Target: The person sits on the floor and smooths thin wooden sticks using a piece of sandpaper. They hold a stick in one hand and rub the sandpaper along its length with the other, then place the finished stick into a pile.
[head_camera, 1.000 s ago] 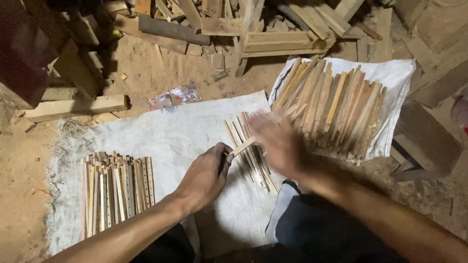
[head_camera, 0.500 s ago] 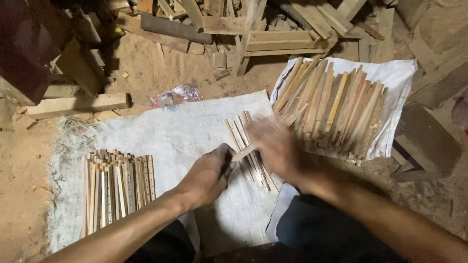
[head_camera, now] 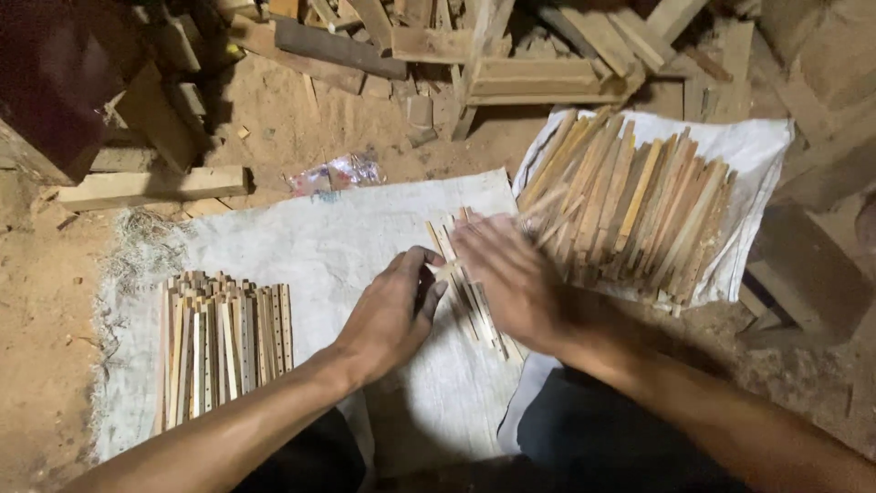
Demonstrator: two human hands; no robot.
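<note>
We have a neat stack of holed strips [head_camera: 224, 342] at near left, seemingly done. Our left hand [head_camera: 388, 315] pinches one thin strip [head_camera: 447, 267] between closed fingers at the small row of sticks [head_camera: 470, 292] on the white sack [head_camera: 310, 237]. Our right hand [head_camera: 511, 278] lies spread, blurred, over it. The large pile [head_camera: 630, 205] at far right looks untouched.

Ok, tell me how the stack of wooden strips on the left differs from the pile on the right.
The left stack is smaller and lies neatly, its strips parallel with ends lined up; the right pile is bigger and looser, its strips fanned and overlapping. Several strips in the left stack show rows of small holes; none can be made out in the right pile. The left stack sits on the wide white sack, the right pile on a separate white sack. Both are thin, pale wooden strips.
</note>
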